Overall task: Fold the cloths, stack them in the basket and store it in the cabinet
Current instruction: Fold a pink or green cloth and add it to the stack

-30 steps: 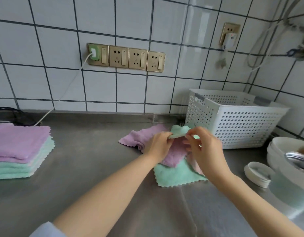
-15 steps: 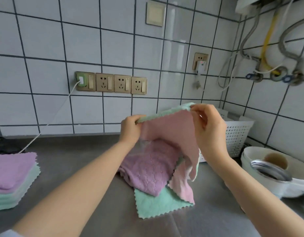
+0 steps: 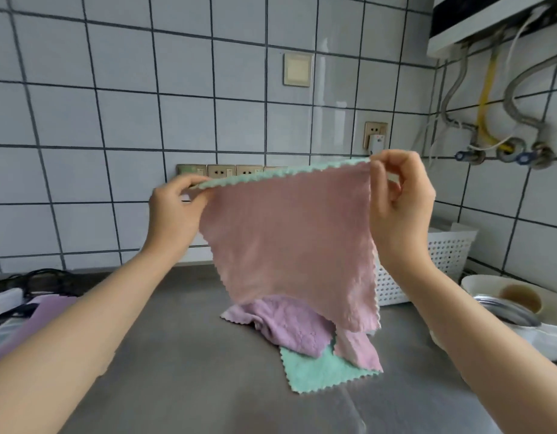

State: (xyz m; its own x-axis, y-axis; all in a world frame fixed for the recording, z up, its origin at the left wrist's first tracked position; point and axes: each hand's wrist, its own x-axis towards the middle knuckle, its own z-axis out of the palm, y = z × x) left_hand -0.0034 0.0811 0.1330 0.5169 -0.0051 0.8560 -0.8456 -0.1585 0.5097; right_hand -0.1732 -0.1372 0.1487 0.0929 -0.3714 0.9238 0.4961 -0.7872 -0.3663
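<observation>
The step in hand is the fold of one cloth: a pink cloth (image 3: 289, 245) with a mint-green back hangs spread in the air above the bench (image 3: 183, 355), held by its two top corners. The left hand (image 3: 173, 211) pinches the left corner between thumb and fingers, and the right hand (image 3: 399, 208) pinches the right corner the same way, its other fingers curled. The cloth hangs flat and roughly square, its lower edge just above a loose heap of unfolded cloths (image 3: 305, 333), lilac, pink and mint, lying in the middle of the bench.

Judging from this, the next move calls for bringing the two held corners together, or laying the cloth down flat and doubling it over, with the zigzag edges matched so that the fold comes out even. A bare patch of bench lies to the near left of the heap and looks the easier place for that.

The white perforated basket (image 3: 440, 261) stands at the far right against the tiled wall, partly hidden behind the held cloth and the right hand. A stack of folded cloths (image 3: 35, 321) lies at the left edge, blurred. At the right, near the basket, sit white bowls (image 3: 505, 296), which crowd the path to it. No cabinet is in view.
</observation>
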